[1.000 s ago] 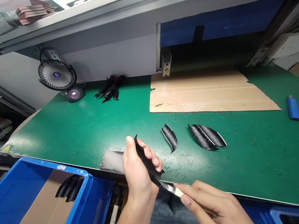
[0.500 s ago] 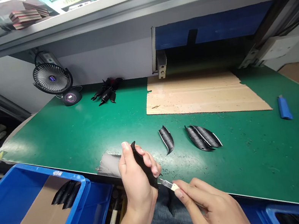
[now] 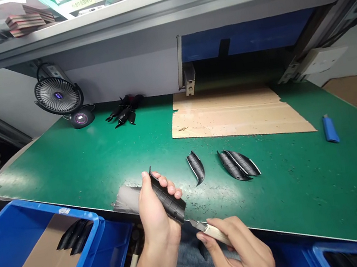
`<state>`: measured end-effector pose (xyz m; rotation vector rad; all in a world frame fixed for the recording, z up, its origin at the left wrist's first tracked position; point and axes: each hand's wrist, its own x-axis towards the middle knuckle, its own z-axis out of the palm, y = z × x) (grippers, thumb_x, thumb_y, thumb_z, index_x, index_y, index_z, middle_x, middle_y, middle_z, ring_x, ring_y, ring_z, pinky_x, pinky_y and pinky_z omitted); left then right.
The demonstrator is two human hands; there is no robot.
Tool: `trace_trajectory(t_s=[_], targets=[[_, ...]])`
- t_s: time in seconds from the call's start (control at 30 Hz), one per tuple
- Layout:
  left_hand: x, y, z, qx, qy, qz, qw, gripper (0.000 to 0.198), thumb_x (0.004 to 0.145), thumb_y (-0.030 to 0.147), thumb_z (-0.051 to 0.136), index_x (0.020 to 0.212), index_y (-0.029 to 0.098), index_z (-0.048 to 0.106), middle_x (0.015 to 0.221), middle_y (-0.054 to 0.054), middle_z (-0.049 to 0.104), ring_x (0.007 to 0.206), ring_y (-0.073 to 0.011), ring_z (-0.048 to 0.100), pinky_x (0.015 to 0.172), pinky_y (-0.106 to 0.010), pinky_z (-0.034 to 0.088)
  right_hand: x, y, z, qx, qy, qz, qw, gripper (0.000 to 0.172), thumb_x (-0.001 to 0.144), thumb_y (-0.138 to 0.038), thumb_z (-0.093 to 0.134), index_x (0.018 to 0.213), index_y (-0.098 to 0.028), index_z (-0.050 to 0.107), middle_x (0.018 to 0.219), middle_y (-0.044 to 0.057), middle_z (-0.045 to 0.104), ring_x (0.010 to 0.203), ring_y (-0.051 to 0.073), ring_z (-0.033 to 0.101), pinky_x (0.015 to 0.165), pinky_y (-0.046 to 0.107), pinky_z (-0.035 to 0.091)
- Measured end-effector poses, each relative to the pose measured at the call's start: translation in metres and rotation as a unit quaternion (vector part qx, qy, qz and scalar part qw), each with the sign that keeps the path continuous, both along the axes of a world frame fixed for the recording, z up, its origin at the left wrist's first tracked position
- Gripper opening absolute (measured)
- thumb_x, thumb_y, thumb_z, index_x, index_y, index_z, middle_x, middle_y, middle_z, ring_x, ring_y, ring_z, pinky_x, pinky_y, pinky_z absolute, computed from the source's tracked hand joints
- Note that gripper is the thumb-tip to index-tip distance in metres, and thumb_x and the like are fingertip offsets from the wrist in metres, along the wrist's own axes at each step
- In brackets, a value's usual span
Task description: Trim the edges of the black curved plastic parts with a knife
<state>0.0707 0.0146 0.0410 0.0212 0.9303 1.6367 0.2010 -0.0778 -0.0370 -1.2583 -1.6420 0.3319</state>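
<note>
My left hand (image 3: 157, 218) is closed round a curved black plastic part (image 3: 168, 198), whose gridded inner face shows. In my right hand (image 3: 242, 251) is a utility knife (image 3: 217, 233) with a pale handle, gripped between thumb and fingers. Its blade points at the lower end of the black part; whether it touches cannot be made out. Beyond my hands on the green table lie a single curved black piece (image 3: 196, 168) and a pair of similar pieces (image 3: 238, 164) side by side.
A blue bin (image 3: 100, 230) with cardboard and several black parts (image 3: 75, 234) stands at left. A fan (image 3: 58, 95), a black cluster of parts (image 3: 125, 110), a cardboard sheet (image 3: 241, 115) and a blue-handled object (image 3: 330, 129) are on the table (image 3: 298, 186). A shelf (image 3: 142, 8) spans above.
The black part has turned in my left hand, so its gridded inner face now shows. My right hand has shifted, and more of the knife's handle is visible. The view has moved slightly.
</note>
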Motion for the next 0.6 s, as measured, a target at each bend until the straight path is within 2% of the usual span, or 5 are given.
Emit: trace_trajectory(t_s=[0.07,0.23,0.4,0.5,0.6], targets=[[-0.001,0.0,-0.002,0.002,-0.009,-0.003,1.0,0.025,0.098,0.03,0.046,0.078,0.016,0.05,0.062,0.004,0.043,0.045,-0.0069,0.043,0.04,-0.016,0.04,-0.009,0.003,0.005,-0.085,0.082,-0.002,0.993,0.009,0.089,-0.029,0.067,0.091,-0.021,0.065,0.071,0.0,0.061,0.059,0.012,0.058,0.055,0.021,0.047],[0.009,-0.009,-0.01,0.037,0.04,-0.12,0.991,0.027,0.094,0.043,0.055,0.083,0.018,0.051,0.063,0.004,0.045,0.047,-0.0081,0.046,0.049,-0.021,0.048,-0.025,0.02,0.021,-0.282,0.2,0.026,0.938,0.035,0.089,-0.053,0.06,0.08,-0.019,0.062,0.056,-0.005,0.048,0.047,0.01,0.042,0.044,0.02,0.034],[-0.005,0.018,-0.04,0.065,0.254,-0.137,0.955,0.037,0.094,0.056,0.044,0.093,0.02,0.047,0.071,0.003,0.048,0.048,-0.0082,0.045,0.047,-0.021,0.043,-0.008,0.029,0.009,-0.187,-0.046,0.018,0.981,0.03,0.097,-0.031,0.044,0.073,-0.02,0.06,0.064,-0.002,0.058,0.057,0.013,0.053,0.056,0.025,0.035],[-0.028,0.059,-0.067,0.065,0.365,-0.17,0.913,0.034,0.091,0.051,0.049,0.105,0.02,0.052,0.074,-0.001,0.056,0.055,-0.0145,0.055,0.058,-0.031,0.051,0.004,0.047,-0.004,-0.193,-0.199,-0.062,0.959,0.022,0.09,-0.016,0.045,0.082,-0.024,0.064,0.072,-0.002,0.065,0.062,0.016,0.06,0.056,0.028,0.033],[-0.039,0.092,-0.084,0.082,0.451,-0.215,0.862,0.023,0.086,0.035,0.06,0.098,0.016,0.065,0.069,-0.005,0.062,0.069,-0.0217,0.061,0.081,-0.043,0.051,0.005,0.076,-0.011,-0.201,-0.241,-0.112,0.943,0.02,0.091,-0.018,0.05,0.097,-0.026,0.067,0.087,0.0,0.068,0.068,0.018,0.064,0.054,0.028,0.032]])
